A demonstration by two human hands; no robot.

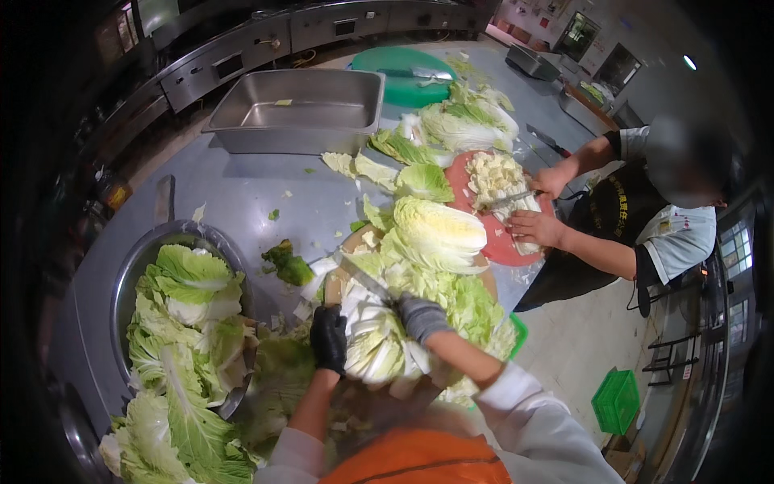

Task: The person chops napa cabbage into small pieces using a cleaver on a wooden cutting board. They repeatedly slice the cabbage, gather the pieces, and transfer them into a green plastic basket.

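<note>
My right hand, in a grey glove, grips a kitchen knife whose blade points to the upper left. Beneath the blade lies sliced napa cabbage with its pieces fanned apart. My left hand, in a black glove, sits against the left side of these slices; its fingertips are partly hidden. A whole peeled napa cabbage rests just beyond, at the far side of a round cutting board mostly covered by cabbage. Chopped leaves are heaped to the right of my right hand.
A steel bowl of outer leaves stands at left. Beyond are a steel pan, a green board with a cleaver and more cabbages. At right a co-worker cuts cabbage on a red board; another knife lies nearby.
</note>
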